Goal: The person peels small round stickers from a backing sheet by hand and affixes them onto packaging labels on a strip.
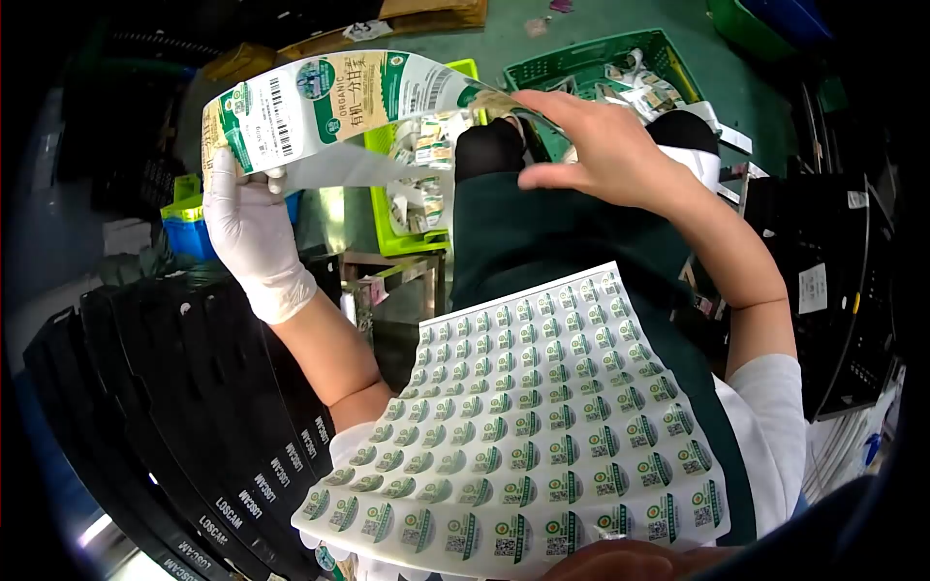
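My left hand [247, 218], in a white glove, pinches the left end of a curved strip of printed labels [334, 102]. The strip is white, green and tan, with barcodes and the word ORGANIC, and arches across to the right. My bare right hand [610, 150] is at its far end, thumb and fingers spread apart; the strip's edge runs along the fingertips, and whether they press on it I cannot tell. Across my lap lies a large sheet of small round green stickers [528, 416] with QR codes, touched by neither hand.
A yellow-green basket [383, 218] and a green basket [542, 73] ahead hold small printed packets. Black LOSCAM crates [194, 387] stack up at left. A blue bin [189, 237] stands beyond them. More black crates [823, 281] stand at right.
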`<state>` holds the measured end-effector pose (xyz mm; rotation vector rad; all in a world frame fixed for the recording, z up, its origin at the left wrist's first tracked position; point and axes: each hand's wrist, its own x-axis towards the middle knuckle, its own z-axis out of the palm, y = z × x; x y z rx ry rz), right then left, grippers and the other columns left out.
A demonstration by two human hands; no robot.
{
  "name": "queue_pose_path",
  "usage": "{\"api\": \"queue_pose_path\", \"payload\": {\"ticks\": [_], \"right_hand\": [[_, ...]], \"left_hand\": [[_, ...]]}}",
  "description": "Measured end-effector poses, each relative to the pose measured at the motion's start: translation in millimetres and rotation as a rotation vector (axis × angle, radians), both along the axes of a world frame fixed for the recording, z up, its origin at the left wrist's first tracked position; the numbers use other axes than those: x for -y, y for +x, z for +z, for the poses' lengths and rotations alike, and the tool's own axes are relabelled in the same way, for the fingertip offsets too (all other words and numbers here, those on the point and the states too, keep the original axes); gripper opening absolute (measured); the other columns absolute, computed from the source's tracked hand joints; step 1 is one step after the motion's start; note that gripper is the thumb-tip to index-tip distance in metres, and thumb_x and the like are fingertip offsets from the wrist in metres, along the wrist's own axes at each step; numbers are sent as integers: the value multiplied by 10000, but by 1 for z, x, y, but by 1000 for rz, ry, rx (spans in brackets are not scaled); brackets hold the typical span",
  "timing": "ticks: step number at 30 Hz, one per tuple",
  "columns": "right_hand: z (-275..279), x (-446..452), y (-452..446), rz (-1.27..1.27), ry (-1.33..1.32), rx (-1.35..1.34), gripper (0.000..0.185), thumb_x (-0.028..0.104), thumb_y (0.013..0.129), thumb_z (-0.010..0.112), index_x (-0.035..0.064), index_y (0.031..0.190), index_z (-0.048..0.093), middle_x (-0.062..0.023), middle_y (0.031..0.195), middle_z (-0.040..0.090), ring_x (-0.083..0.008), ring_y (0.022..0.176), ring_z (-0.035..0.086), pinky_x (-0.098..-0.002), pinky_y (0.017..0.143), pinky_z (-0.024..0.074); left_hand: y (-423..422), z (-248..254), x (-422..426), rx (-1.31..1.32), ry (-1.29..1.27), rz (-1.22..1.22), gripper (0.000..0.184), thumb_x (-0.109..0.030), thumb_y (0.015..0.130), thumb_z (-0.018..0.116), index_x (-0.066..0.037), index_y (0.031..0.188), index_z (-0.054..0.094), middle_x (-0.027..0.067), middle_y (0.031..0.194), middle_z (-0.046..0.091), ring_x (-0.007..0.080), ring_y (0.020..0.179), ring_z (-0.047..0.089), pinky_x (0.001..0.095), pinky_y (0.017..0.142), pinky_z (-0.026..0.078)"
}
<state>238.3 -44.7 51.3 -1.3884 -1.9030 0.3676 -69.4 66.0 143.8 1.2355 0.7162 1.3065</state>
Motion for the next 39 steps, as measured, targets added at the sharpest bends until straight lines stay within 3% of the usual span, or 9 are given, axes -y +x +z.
{"api": "queue_pose_path", "payload": {"ticks": [8,15,20,23,27,31,34,37,39], "right_hand": [[2,43,169,-163,-819,59,156,93,773,641,7,898,677,-70,727,636,-124,654,575,-306,626,473],[159,224,343,-529,-525,93,339,191,822,665,66,1130,597,-46,1012,632,-170,920,603,-299,830,450],[104,213,175,-152,-976,-97,304,281,764,747,-14,827,705,-87,703,675,-170,612,634,-309,605,495],[45,177,145,-30,-1272,200,386,310,723,772,-21,910,705,-124,837,702,-210,692,630,-325,708,507],[48,82,94,58,-619,-15,605,337,750,763,8,1218,564,-129,1135,632,-254,961,617,-356,813,480],[10,15,-3,104,-15,54,505,323,810,716,27,1193,573,-128,991,650,-249,856,617,-330,739,482],[19,-13,-30,211,-324,-132,274,216,829,672,-23,736,574,-161,587,512,-238,506,485,-389,534,393],[4,-19,-34,180,-392,-272,261,204,822,677,-28,744,586,-145,599,518,-225,517,437,-361,537,391],[8,-18,-33,207,-508,-196,221,193,817,682,-23,857,649,-154,627,543,-215,560,484,-335,563,411]], "left_hand": [[28,-13,-5,63,-88,-3,336,-236,939,548,5,1171,570,98,1058,650,147,837,584,262,703,451],[109,-49,35,266,-259,-250,313,-183,940,548,-23,1209,543,89,1073,650,162,886,604,280,755,463],[66,-77,22,398,-387,-352,360,-192,938,536,-7,1246,511,112,1185,614,189,1033,586,331,868,451],[54,-56,28,267,-399,-27,367,-229,961,493,-3,1249,523,126,1234,590,241,1142,556,393,995,404],[31,-45,39,265,-380,95,371,-236,960,496,-14,1256,524,112,1228,595,233,1132,560,386,991,400],[27,-51,41,269,-359,132,382,-244,957,503,-29,1272,517,116,1246,582,240,1144,548,405,1000,391],[29,-57,46,389,-295,137,551,-396,929,527,-33,1336,448,132,1368,475,283,1248,449,468,1072,305],[43,-85,67,829,-340,-445,730,-488,895,549,-6,1398,332,153,1417,402,295,1291,390,493,1076,302],[63,-104,79,573,-258,-298,578,-341,920,561,17,1344,398,155,1329,475,256,1212,467,421,1005,384]]}}
